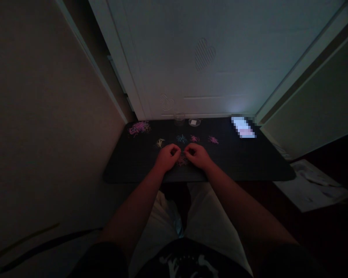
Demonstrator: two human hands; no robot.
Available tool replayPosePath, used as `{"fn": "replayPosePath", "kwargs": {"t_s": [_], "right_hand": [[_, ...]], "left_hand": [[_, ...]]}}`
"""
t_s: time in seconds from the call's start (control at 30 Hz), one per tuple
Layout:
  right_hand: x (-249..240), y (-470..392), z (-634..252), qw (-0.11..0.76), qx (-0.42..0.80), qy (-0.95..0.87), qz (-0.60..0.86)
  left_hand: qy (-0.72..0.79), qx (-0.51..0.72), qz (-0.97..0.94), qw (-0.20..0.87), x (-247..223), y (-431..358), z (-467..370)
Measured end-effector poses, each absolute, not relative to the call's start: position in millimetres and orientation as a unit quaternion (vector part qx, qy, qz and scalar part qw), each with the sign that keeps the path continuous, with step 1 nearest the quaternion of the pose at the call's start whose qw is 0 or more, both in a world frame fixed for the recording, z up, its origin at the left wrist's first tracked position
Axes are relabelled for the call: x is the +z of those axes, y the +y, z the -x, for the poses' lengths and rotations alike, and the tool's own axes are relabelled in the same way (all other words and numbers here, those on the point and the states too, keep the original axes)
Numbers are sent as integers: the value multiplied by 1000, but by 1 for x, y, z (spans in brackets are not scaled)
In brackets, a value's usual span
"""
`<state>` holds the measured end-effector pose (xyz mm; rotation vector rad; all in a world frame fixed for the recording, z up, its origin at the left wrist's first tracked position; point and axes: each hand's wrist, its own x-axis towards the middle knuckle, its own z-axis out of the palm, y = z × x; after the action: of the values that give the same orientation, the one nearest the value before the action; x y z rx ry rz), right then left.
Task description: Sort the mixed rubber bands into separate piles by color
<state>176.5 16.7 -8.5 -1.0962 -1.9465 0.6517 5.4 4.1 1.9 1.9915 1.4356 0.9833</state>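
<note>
The person's left hand and right hand are near the centre of the frame, over a black, round-cornered tabletop. The 2 hands face each other with a narrow gap between them. On each, the fingers curl in toward the thumb with the tips close together; the light is too dim to tell whether either hand grips a strand. A loose, dull reddish pile of small thin strands lies on the tabletop at the centre of the frame, between the hands and partly hidden by them.

Just above the hands in the frame, 4 smaller heaps form a rough row: from left to right, a pale yellowish heap of thin strands, a blue heap of thin strands, a reddish-pink heap of thin strands and a magenta-pink heap of thin strands. A larger pink-and-purple tangle of strands sits left of centre, at the tabletop's upper left corner.

Along the tabletop's upper edge, a clear round container stands just beside a clear round flat piece with a white square on it. Right of centre, a bright, pixelated rectangular screen lies near the upper right corner of the tabletop. A white panel with striped hearts fills the upper middle of the frame.
</note>
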Motion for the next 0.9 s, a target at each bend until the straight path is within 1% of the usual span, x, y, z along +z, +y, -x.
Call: {"fn": "replayPosePath", "kwargs": {"t_s": [0.2, 0.37, 0.57, 0.7, 0.9], "right_hand": [[-9, 17, -176, 398, 254, -766, 436], [-8, 16, -176, 415, 254, -750, 448], [-5, 14, -176, 417, 234, -751, 455], [-4, 13, -175, 418, 241, -749, 454], [-6, 15, -175, 419, 250, -725, 486]], "left_hand": [[536, 338, -734, 242, 1, 4, -6], [529, 345, -737, 241, 0, 4, -5], [524, 338, -747, 232, 0, 4, -5], [523, 332, -752, 225, 2, 3, -5], [529, 366, -724, 249, 4, 2, -5]]}}
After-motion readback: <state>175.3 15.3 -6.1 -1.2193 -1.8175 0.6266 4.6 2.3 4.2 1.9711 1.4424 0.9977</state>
